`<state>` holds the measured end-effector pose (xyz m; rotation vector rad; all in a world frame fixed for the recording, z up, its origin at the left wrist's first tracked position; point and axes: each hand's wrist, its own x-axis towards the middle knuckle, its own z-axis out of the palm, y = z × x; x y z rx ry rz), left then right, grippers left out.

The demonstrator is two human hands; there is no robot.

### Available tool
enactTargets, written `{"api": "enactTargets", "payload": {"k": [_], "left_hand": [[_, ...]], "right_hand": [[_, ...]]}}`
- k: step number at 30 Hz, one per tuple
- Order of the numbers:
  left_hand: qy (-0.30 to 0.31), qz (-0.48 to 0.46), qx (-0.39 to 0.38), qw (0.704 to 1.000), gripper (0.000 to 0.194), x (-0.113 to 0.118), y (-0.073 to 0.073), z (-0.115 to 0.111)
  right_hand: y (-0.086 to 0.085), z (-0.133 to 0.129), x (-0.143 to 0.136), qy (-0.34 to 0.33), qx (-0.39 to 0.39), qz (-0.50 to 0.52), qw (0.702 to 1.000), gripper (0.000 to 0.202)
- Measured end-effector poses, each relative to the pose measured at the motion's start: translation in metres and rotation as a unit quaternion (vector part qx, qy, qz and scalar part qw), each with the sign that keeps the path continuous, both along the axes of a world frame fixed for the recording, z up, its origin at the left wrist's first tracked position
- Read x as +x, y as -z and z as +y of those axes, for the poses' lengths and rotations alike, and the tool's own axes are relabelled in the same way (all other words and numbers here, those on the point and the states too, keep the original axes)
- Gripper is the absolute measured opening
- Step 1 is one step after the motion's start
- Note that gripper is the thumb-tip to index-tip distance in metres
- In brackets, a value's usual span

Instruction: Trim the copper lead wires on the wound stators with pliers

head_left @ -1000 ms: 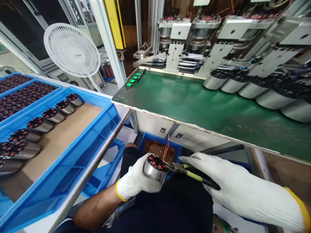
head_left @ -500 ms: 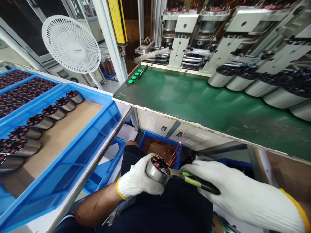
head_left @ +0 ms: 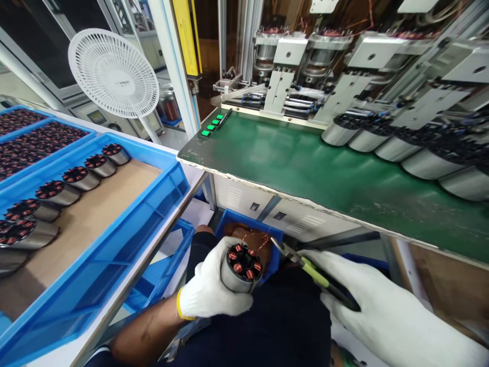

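Wrapped round a silver cylindrical motor stator is my left hand, in a white glove with a yellow cuff. The stator's top faces up and shows copper windings in a black frame. My right hand, also gloved, holds green-and-black cutting pliers, their jaws pointing up and left, apart from the stator. Thin copper wires show between the stator and the plier jaws, over a blue bin below; whether they are loose or attached I cannot tell.
To the left, a blue tray lined with cardboard holds several stators. Trays of copper-wound parts lie behind it. A green work surface ahead bears a row of stators at right, before a winding machine. A white fan stands back left.
The pliers have moved away from the stator, and their jaws now point more upward. My left hand has tilted the stator's top toward the camera. The copper wires have dropped lower.
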<state>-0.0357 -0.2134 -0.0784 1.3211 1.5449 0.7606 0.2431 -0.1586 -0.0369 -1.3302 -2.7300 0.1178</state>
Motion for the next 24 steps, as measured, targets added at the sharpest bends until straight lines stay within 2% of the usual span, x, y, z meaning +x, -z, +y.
{"api": "enactTargets", "payload": {"k": [4, 7, 14, 19, 24], "left_hand": [[-0.034, 0.033, 0.046, 0.998, 0.077, 0.003, 0.000, -0.006], [-0.036, 0.042, 0.090, 0.994, 0.075, 0.003, 0.001, -0.009], [-0.046, 0.053, 0.155, 0.985, 0.070, 0.003, 0.007, -0.016], [-0.029, 0.060, 0.161, 0.985, 0.069, 0.002, 0.005, -0.015], [-0.023, 0.071, 0.125, 0.989, 0.072, 0.001, 0.005, -0.014]], "right_hand": [[0.012, -0.003, -0.001, 0.044, 0.051, -0.055, 0.996, 0.069], [0.017, -0.009, -0.007, 0.036, 0.087, -0.069, 0.993, 0.074], [0.015, -0.008, -0.018, 0.014, 0.078, -0.096, 0.992, 0.080], [0.011, -0.005, -0.026, 0.002, 0.070, -0.104, 0.992, 0.078], [0.010, -0.010, -0.030, 0.032, 0.050, -0.112, 0.992, 0.075]]}}
